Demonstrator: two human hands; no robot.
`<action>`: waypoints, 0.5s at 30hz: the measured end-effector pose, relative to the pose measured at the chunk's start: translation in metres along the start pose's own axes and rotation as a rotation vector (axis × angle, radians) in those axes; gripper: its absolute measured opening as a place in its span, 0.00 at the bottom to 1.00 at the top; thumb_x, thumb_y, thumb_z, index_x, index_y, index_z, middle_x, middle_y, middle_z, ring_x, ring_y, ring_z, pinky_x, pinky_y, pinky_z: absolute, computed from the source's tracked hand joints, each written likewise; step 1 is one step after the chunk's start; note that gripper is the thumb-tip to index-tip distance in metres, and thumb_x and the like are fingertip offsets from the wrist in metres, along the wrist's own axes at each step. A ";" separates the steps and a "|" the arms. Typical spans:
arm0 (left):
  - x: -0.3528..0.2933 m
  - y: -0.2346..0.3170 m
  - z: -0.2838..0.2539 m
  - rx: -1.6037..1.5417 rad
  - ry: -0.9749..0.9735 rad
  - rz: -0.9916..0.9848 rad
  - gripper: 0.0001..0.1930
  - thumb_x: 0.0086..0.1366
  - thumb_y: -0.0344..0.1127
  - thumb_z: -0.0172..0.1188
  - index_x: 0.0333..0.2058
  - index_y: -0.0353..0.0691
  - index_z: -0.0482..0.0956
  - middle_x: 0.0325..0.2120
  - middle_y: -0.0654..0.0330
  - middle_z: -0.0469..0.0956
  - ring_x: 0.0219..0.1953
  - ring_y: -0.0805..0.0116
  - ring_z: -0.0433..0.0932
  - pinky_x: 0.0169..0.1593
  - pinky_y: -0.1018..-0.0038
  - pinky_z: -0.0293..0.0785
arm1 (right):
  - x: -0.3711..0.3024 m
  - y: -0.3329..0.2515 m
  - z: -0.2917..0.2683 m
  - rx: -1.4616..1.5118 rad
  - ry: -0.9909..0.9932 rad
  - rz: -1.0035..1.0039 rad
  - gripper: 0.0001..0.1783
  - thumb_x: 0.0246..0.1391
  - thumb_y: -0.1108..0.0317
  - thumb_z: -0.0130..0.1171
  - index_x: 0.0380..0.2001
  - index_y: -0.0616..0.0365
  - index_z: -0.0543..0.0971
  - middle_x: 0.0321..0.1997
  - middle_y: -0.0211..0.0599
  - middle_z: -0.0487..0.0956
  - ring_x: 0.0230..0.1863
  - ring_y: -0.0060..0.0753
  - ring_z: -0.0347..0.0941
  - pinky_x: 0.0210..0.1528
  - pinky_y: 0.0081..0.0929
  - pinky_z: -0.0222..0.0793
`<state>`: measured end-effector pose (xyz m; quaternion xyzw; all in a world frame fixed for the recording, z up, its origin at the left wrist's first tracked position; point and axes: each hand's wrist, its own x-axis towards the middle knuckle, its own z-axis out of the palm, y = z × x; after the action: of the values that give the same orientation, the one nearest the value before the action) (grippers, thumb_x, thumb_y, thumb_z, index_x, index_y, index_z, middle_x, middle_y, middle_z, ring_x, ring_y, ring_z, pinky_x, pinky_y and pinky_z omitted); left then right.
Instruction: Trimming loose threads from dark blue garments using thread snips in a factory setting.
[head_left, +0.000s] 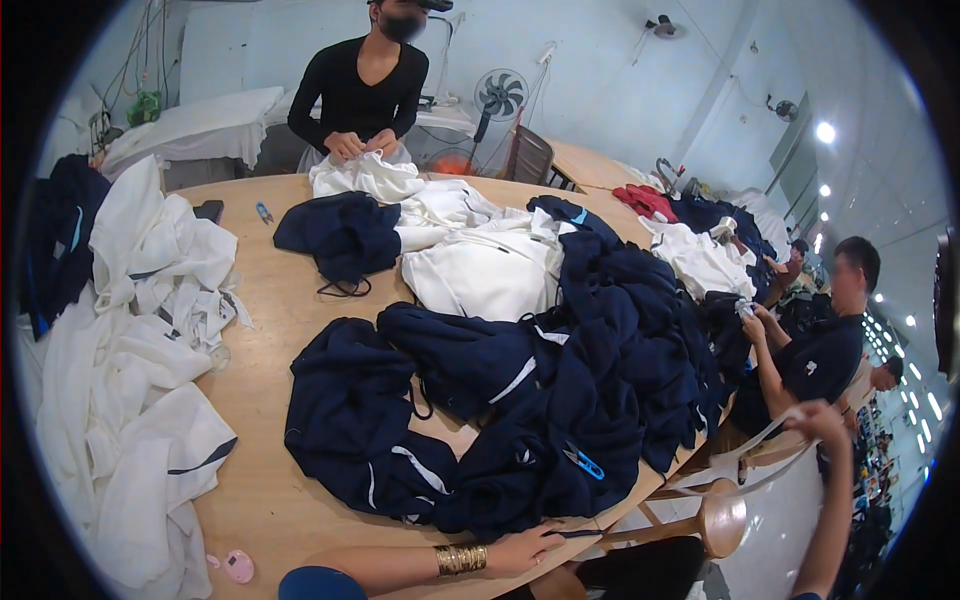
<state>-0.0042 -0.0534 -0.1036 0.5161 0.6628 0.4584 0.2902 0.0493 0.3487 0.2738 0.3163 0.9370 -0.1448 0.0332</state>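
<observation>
My left hand (528, 550), with gold bracelets on its wrist, lies at the table's near edge, fingers stretched out. It is beside a pile of navy garments (600, 350), and a thin dark strip shows at its fingertips. Out to the right, my right hand (822, 422) is raised off the table and closed on a pale strip (745, 462), which hangs in a blurred loop beyond the table edge. Blue thread snips (584, 462) rest on the navy pile. White trim shows on several navy pieces, one of them a separate garment (350, 400) at the pile's left.
White garments (130, 400) heap along the left side of the wooden table (260, 400). Across it, a person (365, 90) handles white cloth (365, 177). Another person (820, 340) works at the right, near a wooden stool (722, 518). A pink round object (239, 566) lies near front left.
</observation>
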 end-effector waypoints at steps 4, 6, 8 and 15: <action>0.009 -0.020 0.008 -0.004 0.003 0.111 0.20 0.60 0.30 0.45 0.53 0.46 0.64 0.61 0.59 0.53 0.60 0.57 0.61 0.55 0.66 0.68 | -0.025 -0.150 -0.090 -0.108 -0.006 -0.469 0.12 0.43 0.68 0.63 0.35 0.56 0.80 0.17 0.23 0.73 0.15 0.13 0.67 0.17 0.13 0.61; -0.004 0.003 -0.006 -0.076 -0.033 -0.103 0.20 0.61 0.30 0.46 0.53 0.45 0.64 0.61 0.59 0.53 0.60 0.57 0.60 0.56 0.66 0.66 | 0.021 -0.235 -0.091 -0.024 0.054 -0.598 0.12 0.54 0.61 0.54 0.32 0.58 0.80 0.17 0.27 0.75 0.13 0.15 0.68 0.17 0.14 0.63; 0.003 -0.002 -0.004 -0.079 -0.035 0.012 0.20 0.59 0.29 0.46 0.52 0.45 0.65 0.61 0.57 0.54 0.58 0.55 0.63 0.53 0.64 0.68 | 0.038 -0.297 -0.117 -0.388 0.135 -0.701 0.15 0.55 0.58 0.52 0.28 0.58 0.81 0.19 0.30 0.77 0.14 0.17 0.73 0.17 0.14 0.63; 0.008 -0.012 0.001 -0.069 -0.038 0.003 0.20 0.61 0.32 0.45 0.54 0.47 0.64 0.61 0.58 0.56 0.58 0.57 0.64 0.51 0.66 0.70 | 0.167 -0.475 -0.104 0.759 0.455 -0.795 0.08 0.50 0.67 0.56 0.32 0.58 0.72 0.21 0.33 0.74 0.17 0.21 0.70 0.17 0.20 0.65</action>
<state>-0.0106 -0.0455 -0.1138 0.5153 0.6403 0.4714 0.3198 -0.3673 0.1160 0.4663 -0.0460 0.8500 -0.3995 -0.3403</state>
